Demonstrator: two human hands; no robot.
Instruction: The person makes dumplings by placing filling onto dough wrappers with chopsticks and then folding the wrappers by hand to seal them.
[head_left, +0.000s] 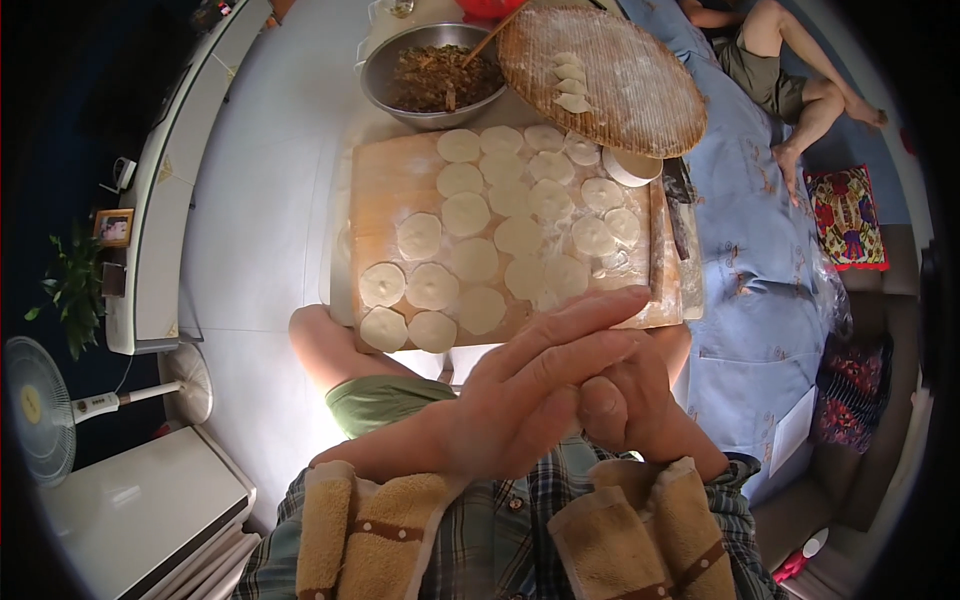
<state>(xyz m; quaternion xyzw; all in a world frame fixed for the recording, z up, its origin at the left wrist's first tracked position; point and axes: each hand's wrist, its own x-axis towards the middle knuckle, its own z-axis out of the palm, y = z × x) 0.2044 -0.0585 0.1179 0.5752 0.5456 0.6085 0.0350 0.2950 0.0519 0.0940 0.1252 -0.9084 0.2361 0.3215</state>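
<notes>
My left hand (525, 382) lies across my right hand (630, 401), palms together, above the near right edge of a floured wooden board (390, 172). The left fingers reach over the right hand, and a thumb shows between them. Whether anything is pressed between the palms is hidden. Flat round dough wrappers (480, 259) cover much of the board, some overlapping. Along its right side lies a wooden rolling pin (657, 244). A round, pale, shallow object (632, 166) rests at the far right corner, its kind unclear.
Behind the board stands a steel bowl (375, 79) of chopped filling (442, 71). A floured woven tray (637, 82) beside it carries several folded dumplings (571, 86). Another person's legs (814, 90) rest on the blue-covered sofa (742, 300) at right. A fan (41, 409) stands left.
</notes>
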